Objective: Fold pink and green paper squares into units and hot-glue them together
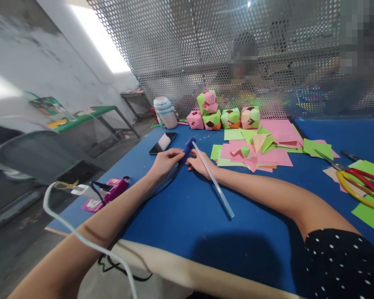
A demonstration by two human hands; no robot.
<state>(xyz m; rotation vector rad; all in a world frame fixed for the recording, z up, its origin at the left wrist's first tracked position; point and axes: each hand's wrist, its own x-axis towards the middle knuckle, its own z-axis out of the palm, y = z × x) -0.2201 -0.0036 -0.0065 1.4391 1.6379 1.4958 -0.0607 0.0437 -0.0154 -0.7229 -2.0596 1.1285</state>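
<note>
My left hand (166, 163) is closed around a dark blue glue gun (188, 150), thumb and fingers pressed on its body. A long translucent glue stick (216, 185) sticks out of the gun's end and slants down to the right over the blue table (180, 216). Beside the gun, my right hand (200, 163) has its fingers curled close to the gun's side, with the stick passing over the hand. What those fingers grip, if anything, is too small to make out. A dark cord trails from the gun beneath my left forearm.
Folded paper cubes (212, 120) and a bottle (166, 113) stand at the back. A phone (163, 143) lies left, near a purple power strip (107, 194) and a white cable (77, 236). Coloured papers (277, 157) and scissors (355, 176) are at right.
</note>
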